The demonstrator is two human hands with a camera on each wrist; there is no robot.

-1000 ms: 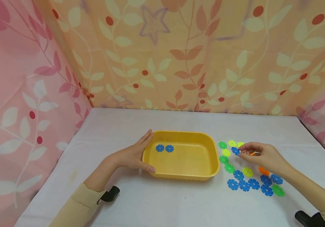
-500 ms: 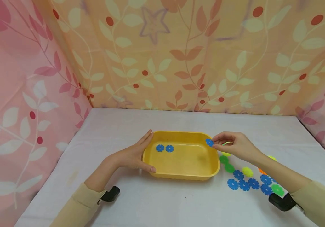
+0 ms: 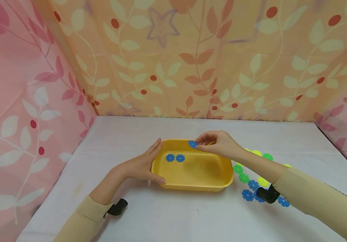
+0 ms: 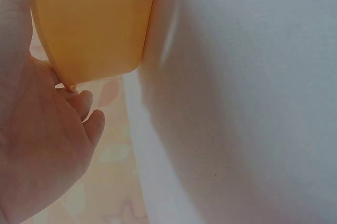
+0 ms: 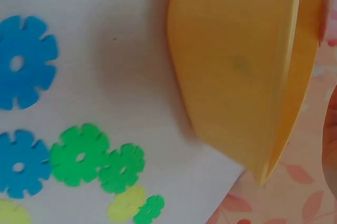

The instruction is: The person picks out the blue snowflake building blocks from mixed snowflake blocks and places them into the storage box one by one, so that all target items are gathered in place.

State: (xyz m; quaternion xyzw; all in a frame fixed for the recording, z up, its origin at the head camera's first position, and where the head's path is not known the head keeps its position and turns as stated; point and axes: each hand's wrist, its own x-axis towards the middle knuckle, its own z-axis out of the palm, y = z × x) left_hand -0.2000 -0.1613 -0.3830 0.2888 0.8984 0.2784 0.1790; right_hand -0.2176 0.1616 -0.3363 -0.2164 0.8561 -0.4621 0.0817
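My left hand (image 3: 143,166) holds the left end of a yellow plastic tray (image 3: 191,186), thumb over the near rim and fingers around the far left corner. In the left wrist view, fingertips (image 4: 93,125) bend beside the tray wall (image 4: 95,24). Between thumb and fingers, my right hand (image 3: 219,143) pinches a blue notched disc (image 3: 192,144) above the tray's far side. On the tray floor, two more blue discs, one on the left (image 3: 170,157) and one on the right (image 3: 180,158), lie side by side. The right wrist view leaves the pinched disc out.
Right of the tray, several loose notched discs lie on the white cloth, among them a blue disc (image 3: 247,195), a green disc (image 3: 244,178) and a yellow disc (image 3: 263,182). My right forearm covers part of this group. Patterned curtains (image 3: 161,67) stand behind the table.
My right hand has carried the blue disc left from the loose group, across the tray's right rim, to over its far side. The left hand and tray have stayed put.
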